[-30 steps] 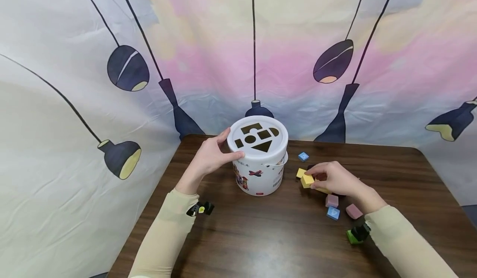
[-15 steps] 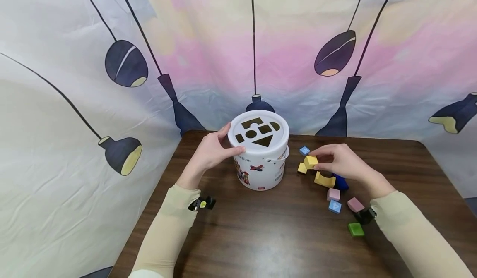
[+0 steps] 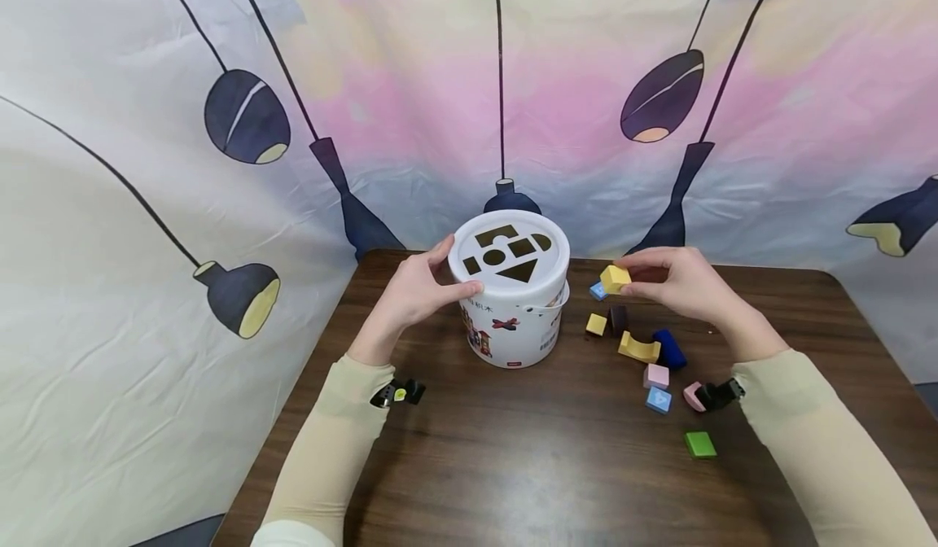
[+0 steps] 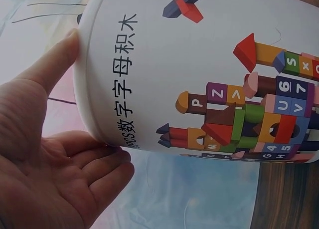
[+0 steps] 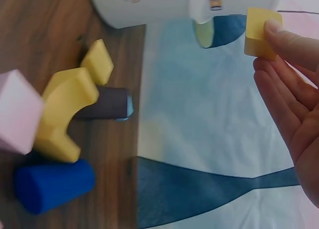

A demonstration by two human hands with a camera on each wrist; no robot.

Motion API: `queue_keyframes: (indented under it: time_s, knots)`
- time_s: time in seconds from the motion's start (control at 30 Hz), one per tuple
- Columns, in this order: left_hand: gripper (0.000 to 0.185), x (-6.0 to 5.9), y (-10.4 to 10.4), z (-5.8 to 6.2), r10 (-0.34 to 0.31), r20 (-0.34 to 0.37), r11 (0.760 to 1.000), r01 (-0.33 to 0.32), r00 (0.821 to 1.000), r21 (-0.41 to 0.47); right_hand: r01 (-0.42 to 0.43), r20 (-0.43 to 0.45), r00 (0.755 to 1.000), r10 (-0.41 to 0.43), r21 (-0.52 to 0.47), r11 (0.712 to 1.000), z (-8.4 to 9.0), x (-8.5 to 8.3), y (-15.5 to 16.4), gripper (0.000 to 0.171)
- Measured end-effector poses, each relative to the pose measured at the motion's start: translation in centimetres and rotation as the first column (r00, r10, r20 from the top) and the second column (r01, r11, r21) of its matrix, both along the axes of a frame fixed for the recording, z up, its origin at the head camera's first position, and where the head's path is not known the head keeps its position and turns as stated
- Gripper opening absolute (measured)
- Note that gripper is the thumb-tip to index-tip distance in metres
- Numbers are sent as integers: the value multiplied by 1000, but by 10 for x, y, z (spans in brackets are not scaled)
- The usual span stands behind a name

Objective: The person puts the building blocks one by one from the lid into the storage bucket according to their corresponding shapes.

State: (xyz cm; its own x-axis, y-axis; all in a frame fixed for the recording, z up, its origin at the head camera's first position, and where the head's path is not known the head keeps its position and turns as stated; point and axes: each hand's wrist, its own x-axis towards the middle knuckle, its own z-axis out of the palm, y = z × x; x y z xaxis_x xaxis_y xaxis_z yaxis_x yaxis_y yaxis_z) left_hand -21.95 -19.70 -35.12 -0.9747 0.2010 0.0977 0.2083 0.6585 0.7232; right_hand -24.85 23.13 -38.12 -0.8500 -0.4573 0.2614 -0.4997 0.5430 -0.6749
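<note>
Two hands are busy: the left hand [image 3: 414, 296] steadies the white bucket [image 3: 513, 315], thumb on the lid rim and fingers against its side, held loosely and not clenched, while the right hand [image 3: 677, 282] pinches a yellow cube [image 3: 614, 278] at its fingertips, raised above the table [image 3: 557, 466] just right of the bucket. Lid [image 3: 509, 255] has cut-out holes: square, circle, triangle, arch, half-round. Main risk is a mismatch; a cube turned off-square to the square hole would likely jam on the edge or skate off the lid. The pinch looks light in the right wrist view, with one fingertip [image 5: 273, 25] on the cube's top face, so the cube could slip and drop among the loose blocks. The left hand's hold seems only partial, so a hard push on the lid might tip or slide the bucket. Yellow arch [image 3: 637, 347], blue cylinder [image 3: 668, 349], small yellow block [image 3: 596, 324] and a dark block [image 3: 618, 317] lie close under the right forearm, which could sweep them. Whether the lid is fully seated is hard to judge.
</note>
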Motion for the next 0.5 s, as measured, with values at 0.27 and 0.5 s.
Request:
queue_keyframes:
  time_s: [0.27, 0.5]
  knots:
    - [109, -1, -1, 0, -7, 4, 1000, 7, 1000, 16, 13, -7, 1000, -13, -112, 994, 25, -11, -16, 37]
    - [110, 0, 0, 3, -5, 6, 1000, 5, 1000, -25, -35, -23, 999, 31, -155, 987, 45, -17, -39, 38]
